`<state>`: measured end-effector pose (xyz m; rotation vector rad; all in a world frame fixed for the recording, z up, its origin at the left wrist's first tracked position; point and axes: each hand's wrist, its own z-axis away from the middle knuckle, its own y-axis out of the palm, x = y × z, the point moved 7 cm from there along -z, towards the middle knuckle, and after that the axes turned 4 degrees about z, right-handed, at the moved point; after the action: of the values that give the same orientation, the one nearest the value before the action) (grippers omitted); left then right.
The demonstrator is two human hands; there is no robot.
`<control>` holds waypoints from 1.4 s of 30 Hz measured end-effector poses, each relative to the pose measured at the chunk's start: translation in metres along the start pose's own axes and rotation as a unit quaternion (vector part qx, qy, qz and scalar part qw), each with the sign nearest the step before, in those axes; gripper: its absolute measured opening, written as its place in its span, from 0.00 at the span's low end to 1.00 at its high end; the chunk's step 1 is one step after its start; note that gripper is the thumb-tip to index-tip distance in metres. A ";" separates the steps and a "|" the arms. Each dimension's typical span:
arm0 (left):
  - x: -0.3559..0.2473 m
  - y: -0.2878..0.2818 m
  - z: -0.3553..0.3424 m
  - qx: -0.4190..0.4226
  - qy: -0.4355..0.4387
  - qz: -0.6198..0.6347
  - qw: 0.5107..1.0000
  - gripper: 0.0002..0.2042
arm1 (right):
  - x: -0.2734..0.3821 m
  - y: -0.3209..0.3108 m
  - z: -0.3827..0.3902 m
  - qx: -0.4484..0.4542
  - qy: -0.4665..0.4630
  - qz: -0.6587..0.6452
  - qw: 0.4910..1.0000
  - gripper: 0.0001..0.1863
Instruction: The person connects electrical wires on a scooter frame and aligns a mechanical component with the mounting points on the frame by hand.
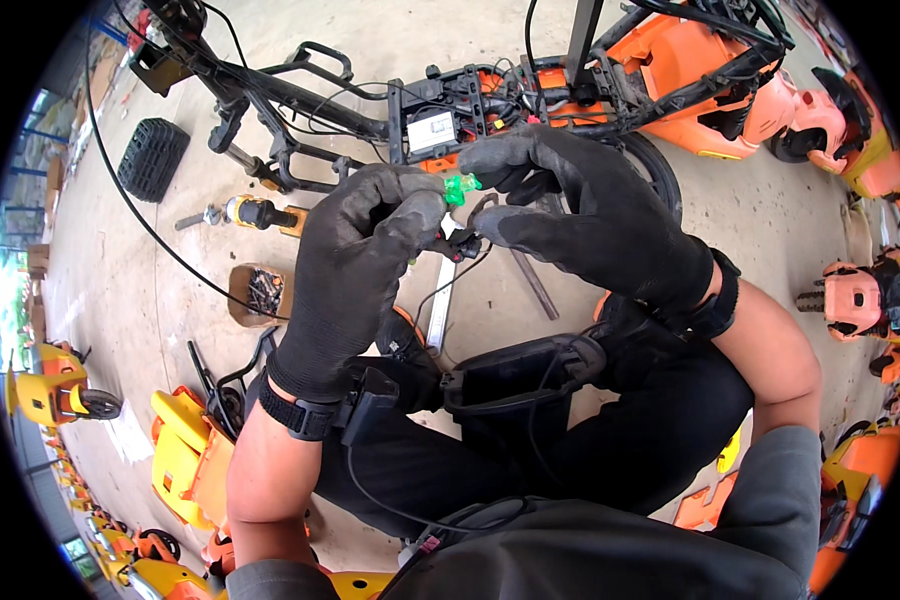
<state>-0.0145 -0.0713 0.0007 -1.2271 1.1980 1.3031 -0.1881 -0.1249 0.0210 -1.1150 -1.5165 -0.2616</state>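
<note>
Head view: a pale concrete floor (pixel 120 300) spreads beneath everything, its far reaches bent and cut off by the round dark rim. Across the top runs a stripped black vehicle frame (pixel 315 105), cropped by the upper edge and partly covered by both hands. The person sits facing it in dark trousers, the head out of sight and the upper arms cut by the lower edge or close to it.

The left hand (pixel 345 260), in a black glove, is pinched narrow on a small green piece; the right hand (pixel 605 215), gloved alike, has thumb and forefinger parted, and whether its hidden fingers grip the thin wire there cannot be told. Below, a black open casing (pixel 525 378) stands between the legs, its inside too dark to read. A pale strip (pixel 440 310) is half covered by the left hand's side, and a carton (pixel 240 285) holds small parts too tiny to tell apart. Under the fingertips hangs a blurred dark part (pixel 460 243). Smallest, the green piece (pixel 458 189) lies at the left thumb and forefinger tips, just beside the right forefinger
</note>
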 end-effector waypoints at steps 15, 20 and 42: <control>0.004 0.001 0.002 0.044 -0.030 0.015 0.998 0.12 | -0.004 -0.015 -0.004 0.009 -0.002 0.172 0.985 0.08; 0.003 0.003 0.001 0.030 -0.044 0.005 0.999 0.12 | -0.009 -0.026 0.007 -0.020 -0.157 0.343 0.926 0.07; 0.008 -0.005 -0.003 0.039 -0.025 0.123 0.991 0.13 | -0.020 0.014 0.006 0.065 0.108 -0.080 0.989 0.13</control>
<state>-0.0097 -0.0737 -0.0079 -1.0093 1.3829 1.4423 -0.1842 -0.1239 -0.0037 -0.8342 -1.4096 -0.3757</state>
